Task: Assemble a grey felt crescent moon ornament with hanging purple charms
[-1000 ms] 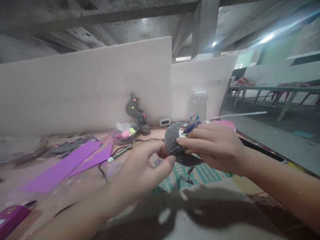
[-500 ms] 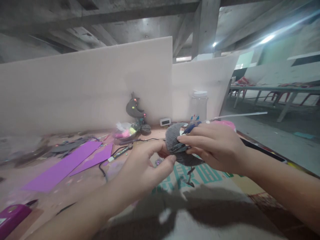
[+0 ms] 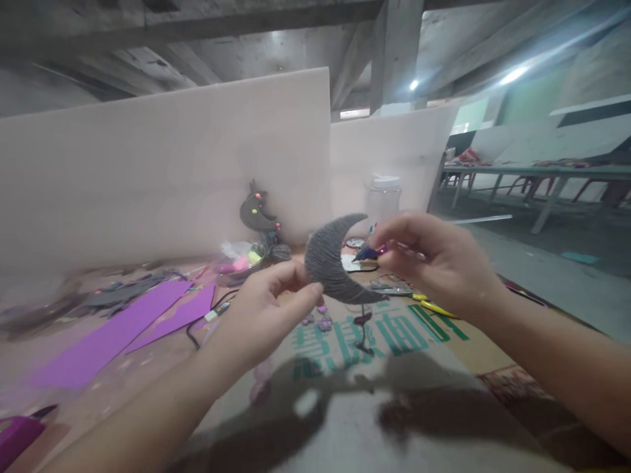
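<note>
My left hand pinches the rounded left side of a crescent moon wound in grey yarn, holding it raised above the table. Small dark pieces on a thread dangle from beneath the crescent. My right hand is closed around what looks like a hot glue gun, dark blue with a pointed nozzle and a small red light. Its body is mostly covered by my fingers. A translucent glue stick pokes out behind that hand. The nozzle points toward the crescent's hollow side, apart from it.
Purple sheets lie at left, near a magenta tool. Behind stand a bowl of bright bits, another decorated grey crescent and a lidded jar. Yellow-handled pliers or scissors lie at right. A white panel closes the back.
My right fingers have come off the crescent and drawn back to the right. The crescent has turned, so its whole curved outline now shows. My left hand still grips it.
</note>
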Available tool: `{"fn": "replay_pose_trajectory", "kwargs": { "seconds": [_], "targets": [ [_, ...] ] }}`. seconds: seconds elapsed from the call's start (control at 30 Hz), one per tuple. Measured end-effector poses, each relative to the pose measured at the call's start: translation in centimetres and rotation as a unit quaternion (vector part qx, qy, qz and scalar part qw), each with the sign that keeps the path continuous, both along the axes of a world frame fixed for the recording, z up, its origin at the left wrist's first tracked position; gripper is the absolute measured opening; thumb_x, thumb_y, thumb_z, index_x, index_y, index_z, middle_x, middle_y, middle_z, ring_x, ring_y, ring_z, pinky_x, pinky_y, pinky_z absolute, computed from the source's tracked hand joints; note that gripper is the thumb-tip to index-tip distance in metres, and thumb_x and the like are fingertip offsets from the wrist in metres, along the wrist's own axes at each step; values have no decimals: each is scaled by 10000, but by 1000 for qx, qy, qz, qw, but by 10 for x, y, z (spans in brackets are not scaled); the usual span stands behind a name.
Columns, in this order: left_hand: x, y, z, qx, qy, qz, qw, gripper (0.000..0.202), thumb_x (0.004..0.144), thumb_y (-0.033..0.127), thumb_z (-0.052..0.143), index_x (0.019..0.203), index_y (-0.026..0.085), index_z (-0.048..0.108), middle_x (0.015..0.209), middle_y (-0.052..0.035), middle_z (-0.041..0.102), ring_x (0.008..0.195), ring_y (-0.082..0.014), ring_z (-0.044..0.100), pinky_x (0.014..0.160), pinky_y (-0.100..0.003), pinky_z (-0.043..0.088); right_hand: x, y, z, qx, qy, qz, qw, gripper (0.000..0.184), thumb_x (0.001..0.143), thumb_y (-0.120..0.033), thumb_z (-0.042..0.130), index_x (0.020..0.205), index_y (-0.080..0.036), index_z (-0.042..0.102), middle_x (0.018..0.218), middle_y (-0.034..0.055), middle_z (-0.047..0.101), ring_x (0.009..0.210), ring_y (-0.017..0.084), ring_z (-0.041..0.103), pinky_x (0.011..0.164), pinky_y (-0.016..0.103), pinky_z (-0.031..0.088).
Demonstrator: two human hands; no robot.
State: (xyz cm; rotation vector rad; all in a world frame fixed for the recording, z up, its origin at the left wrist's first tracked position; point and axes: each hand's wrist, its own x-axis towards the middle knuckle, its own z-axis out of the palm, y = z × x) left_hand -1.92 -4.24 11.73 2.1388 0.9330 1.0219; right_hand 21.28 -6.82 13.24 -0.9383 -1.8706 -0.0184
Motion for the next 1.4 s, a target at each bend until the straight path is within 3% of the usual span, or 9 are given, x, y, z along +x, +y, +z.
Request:
{"fn": "replay_pose_trajectory", "kwargs": {
  "seconds": [0.13, 0.3, 0.47, 0.6, 0.77, 0.93, 1.07, 1.17, 1.4],
  "targets": [
    [0, 4, -2, 5, -13, -1, 1000, 194, 882, 330, 569, 765, 194, 644, 721, 16, 664, 683, -140, 607, 615, -237, 455, -3, 1, 3, -67, -1, -11, 998, 280, 900, -442, 595, 839, -190, 701, 726, 29, 680, 630, 151, 592, 539, 249, 426],
    [1, -6, -8, 153, 47, 69, 985, 120, 855, 268, 582, 770, 205, 640, 681, 22, 642, 659, -148, 584, 540, -233, 405, -9, 1, -2, -92, 7, 46, 995, 210, 880, -361, 628, 943, -185, 722, 866, 45, 711, 757, 169, 634, 620, 257, 463],
    [3, -13, -11, 303, 84, 23, 949, 90, 862, 176, 546, 876, 189, 634, 792, -3, 676, 716, -154, 603, 611, -258, 435, -16, -8, -4, -141, 26, 87, 986, 255, 847, -389, 667, 966, -165, 687, 690, 4, 618, 607, 127, 552, 528, 237, 420],
    [3, -12, -14, 385, 112, 12, 916, 52, 868, 158, 561, 849, 170, 607, 780, -20, 654, 711, -162, 585, 655, -291, 426, -24, -11, -8, -211, 59, 141, 965, 395, 786, -332, 735, 1137, -179, 637, 790, 14, 649, 680, 145, 603, 577, 247, 482],
    [4, -6, -20, 410, 126, 23, 903, 55, 879, 160, 569, 875, 169, 623, 787, -33, 665, 728, -181, 594, 673, -314, 430, -26, -1, -12, -221, 123, 176, 951, 104, 810, -251, 673, 874, -172, 653, 843, 29, 675, 819, 174, 654, 711, 284, 533],
    [3, -4, -19, 332, 96, -27, 938, 130, 923, 308, 605, 952, 189, 647, 929, -43, 714, 861, -194, 642, 767, -320, 467, -20, 6, -12, -244, 157, 224, 930, 132, 825, -290, 667, 801, -176, 604, 701, -18, 587, 686, 127, 590, 606, 243, 485],
    [3, -5, -16, 127, -15, -89, 988, 304, 952, 398, 551, 1204, 234, 595, 1131, -62, 688, 983, -201, 652, 801, -302, 519, -19, 4, -11, -292, 140, 257, 910, 296, 826, -438, 686, 756, -179, 561, 603, -56, 468, 522, 76, 441, 478, 213, 380],
    [6, -5, -18, -3, -50, -148, 988, 434, 919, 421, 598, 1315, 253, 540, 1270, -89, 634, 1109, -246, 630, 858, -334, 540, -21, 1, -10, -301, 125, 250, 912, 286, 815, -441, 702, 781, -181, 589, 663, -33, 538, 592, 101, 513, 520, 226, 428],
    [15, -5, -23, -23, -94, -99, 990, 522, 745, 286, 798, 1232, 269, 610, 1301, -60, 629, 1204, -267, 581, 989, -389, 497, -24, 3, -16, -275, 88, 239, 927, 156, 855, -319, 669, 933, -183, 675, 860, 25, 680, 793, 161, 645, 693, 291, 536]
  ]
}}
